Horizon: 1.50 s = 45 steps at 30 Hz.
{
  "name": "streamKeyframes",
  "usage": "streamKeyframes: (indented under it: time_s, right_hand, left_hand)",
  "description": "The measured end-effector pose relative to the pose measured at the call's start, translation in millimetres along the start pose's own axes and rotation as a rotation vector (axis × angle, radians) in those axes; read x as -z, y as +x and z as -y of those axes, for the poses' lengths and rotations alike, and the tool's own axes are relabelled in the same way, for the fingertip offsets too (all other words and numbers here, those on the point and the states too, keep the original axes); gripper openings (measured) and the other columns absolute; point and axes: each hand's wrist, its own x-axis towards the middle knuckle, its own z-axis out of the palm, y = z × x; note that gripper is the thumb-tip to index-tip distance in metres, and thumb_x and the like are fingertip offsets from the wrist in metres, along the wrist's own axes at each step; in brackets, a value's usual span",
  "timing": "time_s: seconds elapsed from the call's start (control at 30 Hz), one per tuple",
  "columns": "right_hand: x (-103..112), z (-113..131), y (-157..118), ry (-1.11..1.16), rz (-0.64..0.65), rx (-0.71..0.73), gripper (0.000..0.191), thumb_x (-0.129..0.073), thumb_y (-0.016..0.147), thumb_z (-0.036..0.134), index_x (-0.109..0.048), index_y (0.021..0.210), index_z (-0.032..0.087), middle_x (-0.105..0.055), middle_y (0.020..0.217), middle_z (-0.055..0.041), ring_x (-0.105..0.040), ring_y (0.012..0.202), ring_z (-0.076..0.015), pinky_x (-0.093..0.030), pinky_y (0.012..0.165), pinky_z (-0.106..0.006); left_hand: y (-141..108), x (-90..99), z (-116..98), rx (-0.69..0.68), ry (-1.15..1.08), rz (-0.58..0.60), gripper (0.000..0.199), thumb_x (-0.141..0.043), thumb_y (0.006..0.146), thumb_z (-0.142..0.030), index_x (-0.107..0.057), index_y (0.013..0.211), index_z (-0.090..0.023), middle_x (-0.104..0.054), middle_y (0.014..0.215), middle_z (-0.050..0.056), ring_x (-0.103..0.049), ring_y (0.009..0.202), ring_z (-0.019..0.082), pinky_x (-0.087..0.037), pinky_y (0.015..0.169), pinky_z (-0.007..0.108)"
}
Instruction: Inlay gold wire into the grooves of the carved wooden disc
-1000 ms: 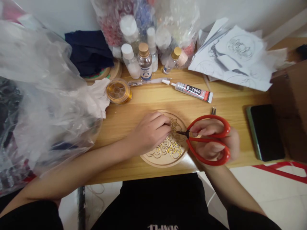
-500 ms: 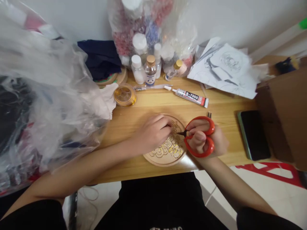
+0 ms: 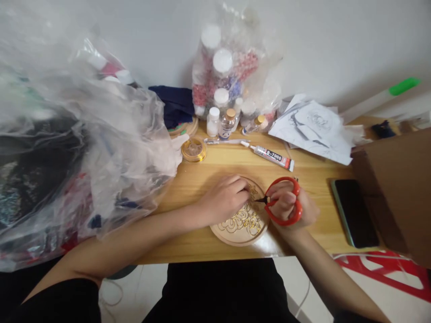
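Note:
A round wooden board (image 3: pixel 232 237) with a carved flower pattern lies near the table's front edge, and gold wire (image 3: pixel 252 222) lines part of its grooves. My left hand (image 3: pixel 227 199) rests over the board's upper left, its fingers pinched together at the pattern; whatever they hold is too small to make out. My right hand (image 3: pixel 306 208) grips red-handled scissors (image 3: pixel 298 213), fingers through the loops. The dark blades point left over the board, close to my left fingertips. Two small metal tips show just above the right hand, from a tool mostly hidden by it.
Behind the board lie a spool of gold wire (image 3: pixel 193 150), a pen (image 3: pixel 225 141) and a B-7000 glue tube (image 3: pixel 273 157). Small bottles (image 3: pixel 227 123) and bags stand at the wall. Plastic bags (image 3: pixel 134 148) crowd the left; a phone (image 3: pixel 355 213) and cardboard box (image 3: pixel 397 188) stand right.
The camera view has tilted up, so the table things appear lower and smaller. Both hands keep nearly the same place at the board, the scissors still beside my left fingertips.

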Motion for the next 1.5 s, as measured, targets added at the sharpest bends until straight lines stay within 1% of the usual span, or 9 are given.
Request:
streamKeyframes:
  time_s: [0.3, 0.4, 0.53, 0.93, 1.13, 1.3, 1.4, 1.47, 1.5]
  right_hand:
    - [4, -6, 1, -0.032, 0.034, 0.087, 0.034, -0.032, 0.097, 0.023, -0.048, 0.067, 0.020, -0.058, 0.053, -0.0007, -0.054, 0.047, -0.0110, -0.039, 0.046, -0.024]
    - [3, -6, 1, -0.006, 0.030, 0.063, 0.035, -0.032, 0.097, 0.024, -0.047, 0.065, 0.020, -0.057, 0.052, -0.0005, -0.053, 0.046, -0.0108, -0.039, 0.046, -0.023]
    - [0, -4, 2, 0.025, -0.043, 0.045, 0.038, -0.033, 0.097, 0.027, -0.044, 0.062, 0.020, -0.054, 0.050, 0.0003, -0.052, 0.044, -0.0102, -0.038, 0.044, -0.023]
    - [-10, -8, -5, 0.010, -0.076, 0.006, 0.042, -0.031, 0.097, 0.032, -0.047, 0.060, 0.021, -0.051, 0.048, 0.0001, -0.051, 0.043, -0.0112, -0.038, 0.043, -0.026]
    - [-7, 2, 4, 0.082, -0.134, -0.196, 0.046, -0.025, 0.097, 0.042, -0.039, 0.056, 0.024, -0.048, 0.047, -0.0011, -0.050, 0.042, -0.0144, -0.039, 0.043, -0.030]
    - [1, 0, 18, 0.096, -0.241, -0.402, 0.047, -0.026, 0.094, 0.051, -0.033, 0.055, 0.027, -0.045, 0.046, -0.0007, -0.049, 0.041, -0.0156, -0.040, 0.043, -0.032]
    - [15, -9, 28, 0.204, -0.301, -0.504, 0.046, -0.034, 0.092, 0.049, -0.037, 0.054, 0.025, -0.047, 0.046, 0.0000, -0.046, 0.039, -0.0136, -0.036, 0.040, -0.029]
    - [29, -20, 35, 0.182, -0.275, -0.520, 0.048, -0.039, 0.091, 0.050, -0.040, 0.051, 0.023, -0.046, 0.044, 0.0005, -0.044, 0.039, -0.0126, -0.034, 0.041, -0.028]
    - [38, -27, 38, 0.159, -0.221, -0.541, 0.048, -0.043, 0.089, 0.049, -0.043, 0.050, 0.022, -0.045, 0.043, 0.0010, -0.043, 0.039, -0.0119, -0.033, 0.041, -0.027]
  left_hand:
    - [0, -1.9, 0, -0.003, 0.021, -0.010, 0.022, -0.046, 0.092, -0.021, -0.062, 0.078, -0.015, -0.060, 0.090, 0.006, -0.054, 0.090, 0.017, -0.048, 0.079, 0.032]
    - [0, -0.8, -1, 0.007, 0.012, -0.001, 0.022, -0.046, 0.092, -0.021, -0.062, 0.079, -0.015, -0.060, 0.090, 0.006, -0.054, 0.090, 0.017, -0.048, 0.079, 0.032]
    - [1, 1.5, -1, 0.007, -0.016, 0.024, 0.022, -0.046, 0.092, -0.020, -0.062, 0.079, -0.014, -0.060, 0.089, 0.006, -0.053, 0.091, 0.017, -0.048, 0.081, 0.032]
    - [2, 1.3, 1, -0.012, -0.029, 0.004, 0.025, -0.044, 0.093, -0.021, -0.064, 0.080, -0.014, -0.061, 0.089, 0.007, -0.053, 0.089, 0.018, -0.048, 0.081, 0.034]
    - [2, 2.4, 1, -0.009, -0.045, 0.014, 0.025, -0.043, 0.093, -0.020, -0.064, 0.081, -0.014, -0.062, 0.092, 0.007, -0.054, 0.094, 0.018, -0.047, 0.083, 0.035]
    - [2, 4.2, 1, -0.035, -0.023, -0.020, 0.024, -0.045, 0.092, -0.019, -0.064, 0.079, -0.013, -0.061, 0.086, 0.007, -0.053, 0.086, 0.018, -0.047, 0.077, 0.032]
    - [1, 5.1, 1, -0.039, -0.033, -0.032, 0.024, -0.045, 0.092, -0.019, -0.064, 0.079, -0.013, -0.062, 0.086, 0.006, -0.053, 0.083, 0.017, -0.047, 0.076, 0.032]
    - [1, 5.5, 1, -0.037, -0.045, -0.049, 0.023, -0.045, 0.092, -0.017, -0.063, 0.079, -0.013, -0.062, 0.087, 0.006, -0.053, 0.083, 0.016, -0.047, 0.076, 0.031]
    - [1, 5.7, 0, -0.037, -0.051, -0.056, 0.022, -0.046, 0.092, -0.017, -0.063, 0.079, -0.013, -0.062, 0.087, 0.006, -0.053, 0.083, 0.016, -0.048, 0.076, 0.031]
